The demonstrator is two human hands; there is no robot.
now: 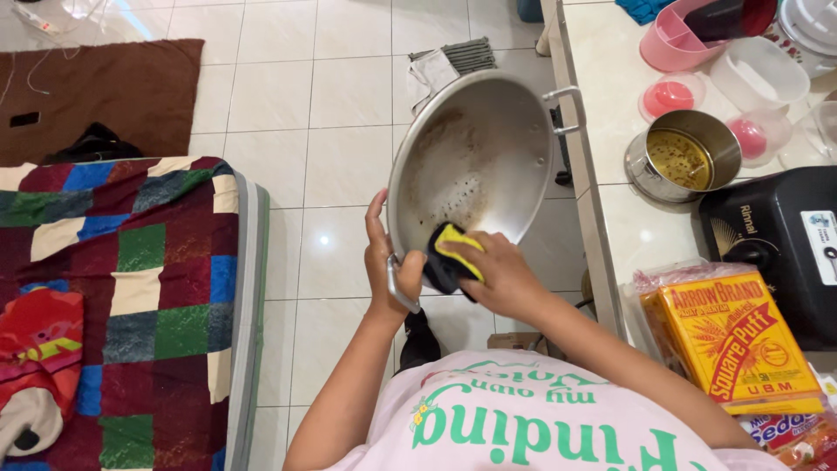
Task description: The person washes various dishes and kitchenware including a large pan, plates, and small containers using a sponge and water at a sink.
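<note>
I hold a large silver metal pan (475,148) tilted up over the floor, its inside stained with brown burnt marks. My left hand (386,262) grips the pan's near rim and handle. My right hand (497,270) presses a yellow and dark sponge (449,257) against the pan's lower inside wall. The pan's far handle points toward the counter.
A tiled counter (628,227) on the right carries a steel pot (682,159), pink and clear plastic containers (689,44), a black appliance (776,240) and yellow cracker packets (728,336). A patchwork mattress (148,288) lies left; a brown mat (113,92) and rag (449,61) lie on the floor.
</note>
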